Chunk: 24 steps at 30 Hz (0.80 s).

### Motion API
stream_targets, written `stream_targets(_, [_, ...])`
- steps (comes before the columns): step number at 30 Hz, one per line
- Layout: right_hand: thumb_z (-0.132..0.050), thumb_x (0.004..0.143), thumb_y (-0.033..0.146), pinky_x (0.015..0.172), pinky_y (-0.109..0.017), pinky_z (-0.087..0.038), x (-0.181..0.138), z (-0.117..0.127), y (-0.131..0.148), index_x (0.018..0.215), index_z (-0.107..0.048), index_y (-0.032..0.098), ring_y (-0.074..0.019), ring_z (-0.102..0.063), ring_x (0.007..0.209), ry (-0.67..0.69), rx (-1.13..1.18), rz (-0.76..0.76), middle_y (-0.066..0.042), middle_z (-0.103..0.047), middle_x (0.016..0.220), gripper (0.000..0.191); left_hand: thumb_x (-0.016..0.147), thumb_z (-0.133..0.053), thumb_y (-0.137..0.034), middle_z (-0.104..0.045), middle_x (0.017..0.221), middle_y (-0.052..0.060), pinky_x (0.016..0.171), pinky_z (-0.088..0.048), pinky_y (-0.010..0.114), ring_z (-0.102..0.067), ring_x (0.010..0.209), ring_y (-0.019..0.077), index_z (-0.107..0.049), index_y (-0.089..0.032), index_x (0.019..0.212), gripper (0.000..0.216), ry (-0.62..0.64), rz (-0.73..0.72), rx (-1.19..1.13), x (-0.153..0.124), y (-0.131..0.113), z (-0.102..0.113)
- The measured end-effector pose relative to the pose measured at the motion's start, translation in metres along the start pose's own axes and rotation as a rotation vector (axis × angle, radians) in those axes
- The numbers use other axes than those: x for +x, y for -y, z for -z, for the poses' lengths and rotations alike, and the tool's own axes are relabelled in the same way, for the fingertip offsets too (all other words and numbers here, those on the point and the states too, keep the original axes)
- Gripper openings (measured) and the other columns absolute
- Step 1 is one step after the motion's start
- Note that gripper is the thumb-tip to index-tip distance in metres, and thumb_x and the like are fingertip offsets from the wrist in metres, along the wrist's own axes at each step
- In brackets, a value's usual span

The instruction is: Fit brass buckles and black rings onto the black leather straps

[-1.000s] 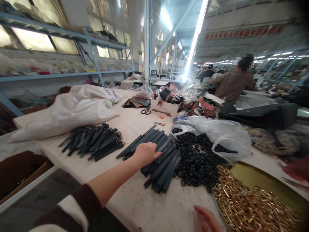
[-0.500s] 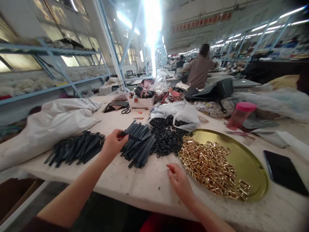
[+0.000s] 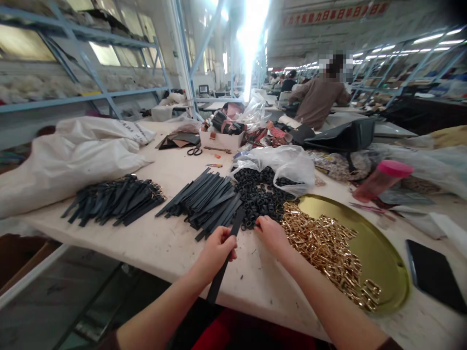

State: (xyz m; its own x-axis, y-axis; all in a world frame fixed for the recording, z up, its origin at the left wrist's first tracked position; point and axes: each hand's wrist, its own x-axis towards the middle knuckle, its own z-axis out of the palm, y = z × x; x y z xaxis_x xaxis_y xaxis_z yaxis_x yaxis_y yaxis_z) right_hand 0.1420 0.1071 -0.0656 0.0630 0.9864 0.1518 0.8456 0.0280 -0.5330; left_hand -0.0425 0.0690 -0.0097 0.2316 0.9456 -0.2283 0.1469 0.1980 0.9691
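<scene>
High in the upper right of the frame hangs a banner (image 3: 335, 14) in red Chinese characters; its middle seems to read 才有能力日事日毕, while both ends blur. At the left, dark print runs along the far end of the white sack (image 3: 83, 150), too smeared to make out. A green sign (image 3: 175, 54) on the upright at the upper centre is too small to read.

Just below the centre, the person's left hand (image 3: 219, 248) has its fingers clenched on a black strip (image 3: 221, 279), which slants down past the edge of the worktop (image 3: 175, 253). The right hand (image 3: 272, 236) reaches to the near edge of a heap of black loops (image 3: 260, 201); whether its fingers grip one cannot be told.

A pile of loose strips (image 3: 204, 199) lies mid-frame, left of the loops. Farther left is a bunch of straps (image 3: 113, 199) with gold-coloured metal at their far ends. A clear bag (image 3: 292, 163) lies at the far side of the loops. On the right, gold buckles (image 3: 324, 248) cover the left part of a gold tray (image 3: 386, 262), and a phone (image 3: 436, 277) lies beside it, dark and showing no readable mark.
</scene>
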Motion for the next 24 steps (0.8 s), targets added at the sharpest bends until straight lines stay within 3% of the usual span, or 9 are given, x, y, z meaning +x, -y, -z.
stream_targets(2, [-0.049,0.078,0.022,0.064,-0.025,-0.039,-0.007,0.002,0.0,0.08,-0.053,0.018,-0.0144,-0.054,0.072,0.028,0.017,-0.013,-0.003,-0.058,0.078,0.006,0.07,-0.046,-0.016,-0.055,0.065,-0.003,0.043,-0.035,0.018,-0.048,0.044,0.0057,-0.045,-0.016,0.076,0.007,0.102,0.158,-0.156,-0.001,-0.001,-0.003])
stream_targets(4, [-0.049,0.078,0.028,0.059,-0.024,-0.04,-0.018,0.005,0.0,0.077,-0.05,0.018,-0.0126,-0.052,0.063,0.083,0.173,-0.081,0.0,-0.055,0.069,0.01,0.068,-0.046,-0.013,-0.057,0.068,-0.001,0.04,-0.034,0.016,-0.048,0.043,0.0047,-0.048,-0.015,0.081,0.013,0.179,0.262,-0.268,-0.003,0.0,-0.005])
stream_targets(8, [-0.058,0.072,0.042,0.062,-0.025,-0.042,-0.042,0.009,0.004,0.073,-0.052,0.017,-0.0111,-0.05,0.063,0.275,0.844,-0.292,0.002,-0.054,0.067,0.026,0.068,-0.044,-0.012,-0.057,0.065,-0.002,0.039,-0.034,0.016,-0.048,0.042,0.005,-0.049,-0.014,0.09,0.023,0.255,0.347,-0.33,-0.007,0.006,-0.009])
stream_targets(10, [-0.06,0.071,0.045,0.064,-0.025,-0.042,-0.053,0.009,0.007,0.074,-0.056,0.017,-0.0105,-0.051,0.065,0.285,1.044,-0.349,0.001,-0.057,0.071,0.029,0.068,-0.043,-0.012,-0.056,0.063,-0.002,0.039,-0.034,0.016,-0.048,0.041,0.0051,-0.049,-0.013,0.089,0.022,0.279,0.356,-0.305,-0.011,0.008,-0.011])
stream_targets(13, [-0.066,0.067,0.041,0.059,-0.022,-0.041,-0.062,0.009,0.011,0.07,-0.057,0.017,-0.0076,-0.049,0.059,0.166,1.221,-0.415,0.003,-0.056,0.064,0.026,0.075,-0.042,-0.02,-0.053,0.057,-0.004,0.037,-0.031,0.015,-0.043,0.038,0.0044,-0.049,-0.014,0.088,0.016,0.304,0.349,-0.251,-0.019,0.01,-0.014])
stream_targets(15, [-0.07,0.064,0.037,0.054,-0.019,-0.04,-0.065,0.01,0.013,0.077,-0.059,0.02,-0.0056,-0.048,0.055,0.086,1.343,-0.471,0.005,-0.056,0.063,0.025,0.079,-0.041,-0.028,-0.05,0.053,-0.005,0.037,-0.03,0.015,-0.04,0.036,0.0042,-0.049,-0.014,0.087,0.018,0.311,0.324,-0.183,-0.025,0.012,-0.017])
stream_targets(19, [-0.069,0.065,0.036,0.046,-0.016,-0.039,-0.072,0.014,0.017,0.094,-0.061,0.024,-0.0044,-0.049,0.052,0.08,1.514,-0.574,0.004,-0.061,0.07,0.033,0.081,-0.039,-0.035,-0.045,0.046,-0.007,0.036,-0.029,0.016,-0.037,0.034,0.0058,-0.049,-0.016,0.082,0.022,0.308,0.204,0.027,-0.036,0.021,-0.022])
stream_targets(24, [-0.07,0.065,0.032,0.06,-0.021,-0.049,-0.088,0.02,0.027,0.077,-0.061,0.021,-0.0078,-0.056,0.064,0.068,1.7,-0.655,0.002,-0.064,0.076,0.019,0.082,-0.037,-0.037,-0.046,0.047,-0.006,0.038,-0.03,0.019,-0.039,0.037,0.0085,-0.05,-0.018,0.076,0.024,0.205,0.049,0.285,-0.043,0.024,-0.027])
